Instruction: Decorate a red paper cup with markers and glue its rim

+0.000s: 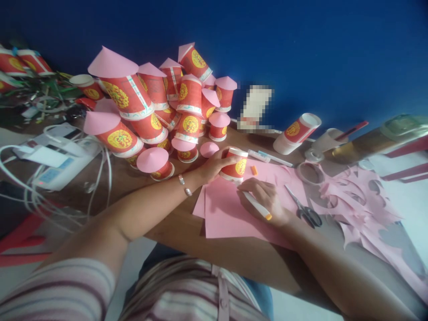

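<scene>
My left hand (214, 166) is wrapped round a red paper cup (236, 166) with a yellow emblem, which stands upside down on a sheet of pink paper (230, 214). My right hand (267, 198) grips a white pen (257, 205) with an orange end, its tip at the foot of the cup on the pink paper. A small orange pen cap (254, 170) lies on the paper just right of the cup.
A heap of red cups with pink paper cone tops (157, 111) is piled behind my left hand. Scissors (306, 209), tape rolls (309, 171), pink paper scraps (361, 200), a lying cup (297, 131) and white cables with a power strip (56, 165) surround the work area.
</scene>
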`<state>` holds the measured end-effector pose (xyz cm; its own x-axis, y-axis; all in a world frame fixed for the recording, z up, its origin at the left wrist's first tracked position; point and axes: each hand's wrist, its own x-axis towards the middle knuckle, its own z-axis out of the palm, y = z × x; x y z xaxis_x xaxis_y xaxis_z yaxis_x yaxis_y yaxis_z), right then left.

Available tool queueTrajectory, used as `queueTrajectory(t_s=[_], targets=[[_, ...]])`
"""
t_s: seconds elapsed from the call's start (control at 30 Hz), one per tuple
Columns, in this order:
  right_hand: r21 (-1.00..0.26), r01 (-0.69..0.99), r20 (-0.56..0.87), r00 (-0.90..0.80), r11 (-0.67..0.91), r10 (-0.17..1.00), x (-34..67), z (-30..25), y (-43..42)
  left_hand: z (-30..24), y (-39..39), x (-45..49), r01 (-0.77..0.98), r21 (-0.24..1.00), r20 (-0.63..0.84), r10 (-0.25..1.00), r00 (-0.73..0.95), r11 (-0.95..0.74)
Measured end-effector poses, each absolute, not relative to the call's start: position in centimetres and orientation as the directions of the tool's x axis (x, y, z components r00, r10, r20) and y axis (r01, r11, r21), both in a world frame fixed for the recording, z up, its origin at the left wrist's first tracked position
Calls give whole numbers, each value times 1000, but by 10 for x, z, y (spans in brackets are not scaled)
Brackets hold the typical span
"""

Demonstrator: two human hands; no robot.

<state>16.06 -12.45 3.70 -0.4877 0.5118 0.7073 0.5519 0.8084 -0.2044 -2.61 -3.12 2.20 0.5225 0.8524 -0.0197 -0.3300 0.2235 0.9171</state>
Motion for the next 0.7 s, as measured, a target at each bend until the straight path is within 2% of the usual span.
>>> queueTrajectory(t_s=[0.7], targets=[[-73,587,715,-533,807,452,167,36,-121,19,-30,-27,-318,927,-5,855,519,199]])
